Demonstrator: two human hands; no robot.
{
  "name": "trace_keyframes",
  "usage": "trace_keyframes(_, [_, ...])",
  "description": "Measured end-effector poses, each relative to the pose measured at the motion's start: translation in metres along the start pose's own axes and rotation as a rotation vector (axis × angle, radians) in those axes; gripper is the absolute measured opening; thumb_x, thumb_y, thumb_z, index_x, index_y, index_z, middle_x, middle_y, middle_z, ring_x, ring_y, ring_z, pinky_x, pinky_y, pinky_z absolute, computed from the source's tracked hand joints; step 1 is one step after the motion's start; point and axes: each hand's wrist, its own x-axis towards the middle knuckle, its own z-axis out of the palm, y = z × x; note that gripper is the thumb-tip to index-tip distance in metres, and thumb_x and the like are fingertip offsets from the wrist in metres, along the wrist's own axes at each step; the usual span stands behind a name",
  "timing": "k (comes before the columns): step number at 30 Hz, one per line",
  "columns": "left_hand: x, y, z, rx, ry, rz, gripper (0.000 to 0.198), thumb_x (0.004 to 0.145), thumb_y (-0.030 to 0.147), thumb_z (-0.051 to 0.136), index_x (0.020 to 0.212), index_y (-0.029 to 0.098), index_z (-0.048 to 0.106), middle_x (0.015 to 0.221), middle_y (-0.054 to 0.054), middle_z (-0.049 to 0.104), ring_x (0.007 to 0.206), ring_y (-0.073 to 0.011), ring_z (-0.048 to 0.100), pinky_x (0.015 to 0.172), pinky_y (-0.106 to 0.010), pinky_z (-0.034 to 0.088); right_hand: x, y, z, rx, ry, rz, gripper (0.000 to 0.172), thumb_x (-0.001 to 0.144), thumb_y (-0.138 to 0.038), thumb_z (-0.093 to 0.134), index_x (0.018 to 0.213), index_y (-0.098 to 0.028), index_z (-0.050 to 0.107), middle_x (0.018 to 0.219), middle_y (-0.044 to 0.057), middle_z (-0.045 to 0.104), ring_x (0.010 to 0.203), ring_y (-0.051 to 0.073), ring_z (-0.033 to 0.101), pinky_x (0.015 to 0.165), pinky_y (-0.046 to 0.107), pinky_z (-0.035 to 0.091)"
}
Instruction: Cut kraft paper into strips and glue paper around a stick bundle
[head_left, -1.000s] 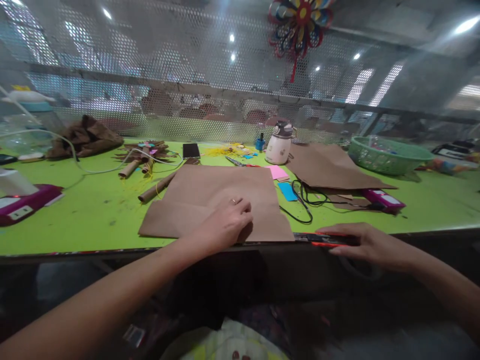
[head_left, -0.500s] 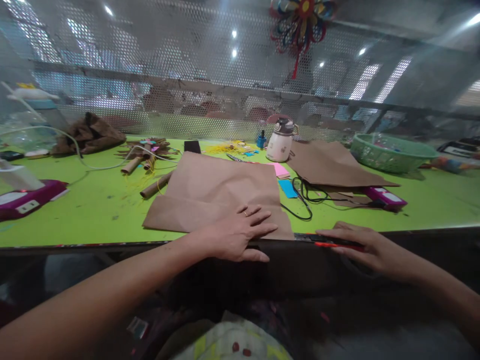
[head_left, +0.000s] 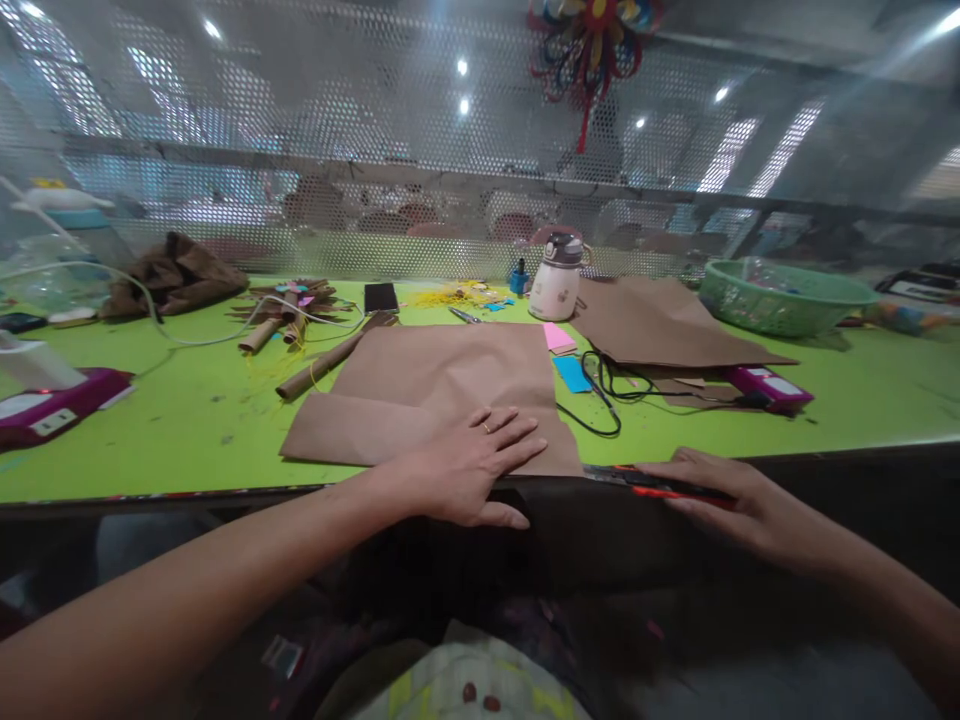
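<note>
A brown paper sheet, folded along its left part, lies on the green table at the front edge. My left hand rests flat on the paper with its fingers spread, the thumb hanging past the table edge. In my right hand is a tool with black and red handles, which looks like scissors. Its tip touches the paper's front right corner, level with the table edge.
Behind the paper are a phone, a white bottle and paper tubes. To the right lie a black cable, more brown paper, a purple power strip and a green basket.
The paper's far edge has dropped flatter, showing the phone and more of the long tube. Both hands keep nearly the same places, and the view has shifted slightly.
</note>
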Motion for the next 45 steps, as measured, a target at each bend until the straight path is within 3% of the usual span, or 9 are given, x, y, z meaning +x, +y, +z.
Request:
trace_keyframes(3, [0.000, 0.000, 0.000, -0.003, -0.001, -0.004, 0.083, 0.081, 0.068, 0.047, 0.148, 0.023, 0.024, 0.156, -0.011, 0.021, 0.143, -0.0323, 0.013, 0.114, -0.051, 0.011, -0.004, -0.001, 0.002, 0.011, -0.072, -0.019, 0.046, 0.089, -0.047, 0.050, 0.131, -0.031, 0.056, 0.122, 0.009, 0.062, 0.113, 0.030, 0.054, 0.101, 0.046, 0.039])
trace_keyframes(9, [0.001, 0.000, 0.000, 0.002, -0.012, -0.001, 0.084, 0.082, 0.067, 0.048, 0.148, 0.022, 0.023, 0.156, -0.012, 0.020, 0.143, -0.0337, 0.013, 0.113, -0.053, 0.011, 0.003, -0.011, 0.005, -0.005, -0.060, -0.055, 0.043, 0.093, -0.042, 0.045, 0.133, -0.031, 0.053, 0.110, 0.009, 0.063, 0.100, 0.025, 0.059, 0.090, 0.040, 0.047])
trace_keyframes(17, [0.002, -0.002, 0.001, 0.032, -0.035, 0.002, 0.087, 0.082, 0.068, 0.046, 0.149, 0.020, 0.020, 0.157, -0.012, 0.017, 0.143, -0.0341, 0.010, 0.114, -0.051, 0.010, -0.016, -0.005, 0.007, -0.055, -0.036, -0.024, 0.044, 0.092, -0.040, 0.048, 0.135, -0.032, 0.051, 0.117, 0.009, 0.062, 0.107, 0.025, 0.057, 0.092, 0.038, 0.046])
trace_keyframes(23, [0.002, -0.002, 0.001, 0.052, -0.030, 0.005, 0.086, 0.082, 0.067, 0.045, 0.149, 0.020, 0.019, 0.156, -0.012, 0.017, 0.143, -0.0335, 0.011, 0.114, -0.050, 0.009, -0.004, -0.019, 0.012, -0.047, -0.009, -0.067, 0.041, 0.093, -0.041, 0.045, 0.133, -0.032, 0.054, 0.104, 0.008, 0.066, 0.096, 0.022, 0.062, 0.085, 0.036, 0.049])
trace_keyframes(29, [0.002, -0.003, 0.003, 0.051, -0.020, 0.017, 0.086, 0.082, 0.067, 0.046, 0.149, 0.019, 0.021, 0.156, -0.013, 0.017, 0.143, -0.0345, 0.011, 0.114, -0.050, 0.010, -0.015, -0.018, 0.012, -0.100, 0.013, -0.018, 0.043, 0.092, -0.043, 0.048, 0.133, -0.030, 0.055, 0.125, 0.009, 0.061, 0.117, 0.030, 0.054, 0.099, 0.047, 0.041])
trace_keyframes(35, [0.002, -0.003, 0.003, 0.047, -0.002, 0.021, 0.087, 0.081, 0.065, 0.049, 0.149, 0.018, 0.022, 0.155, -0.013, 0.021, 0.142, -0.0356, 0.014, 0.113, -0.051, 0.012, -0.003, -0.029, 0.017, -0.055, 0.014, -0.096, 0.041, 0.094, -0.038, 0.045, 0.132, -0.030, 0.055, 0.112, 0.009, 0.067, 0.099, 0.022, 0.062, 0.088, 0.037, 0.049])
trace_keyframes(41, [0.001, -0.004, 0.003, 0.050, 0.015, 0.028, 0.086, 0.082, 0.064, 0.050, 0.148, 0.018, 0.023, 0.155, -0.013, 0.022, 0.142, -0.0345, 0.015, 0.113, -0.049, 0.012, 0.007, -0.038, 0.027, -0.069, 0.032, -0.080, 0.040, 0.093, -0.040, 0.047, 0.131, -0.031, 0.055, 0.121, 0.007, 0.064, 0.111, 0.025, 0.057, 0.098, 0.042, 0.043])
trace_keyframes(45, [0.001, -0.005, 0.004, 0.036, 0.019, 0.034, 0.085, 0.082, 0.061, 0.052, 0.149, 0.020, 0.022, 0.155, -0.011, 0.022, 0.142, -0.0338, 0.015, 0.114, -0.049, 0.011, 0.005, -0.044, 0.024, -0.063, 0.037, -0.084, 0.040, 0.093, -0.040, 0.045, 0.131, -0.030, 0.056, 0.118, 0.008, 0.065, 0.107, 0.024, 0.059, 0.093, 0.038, 0.047])
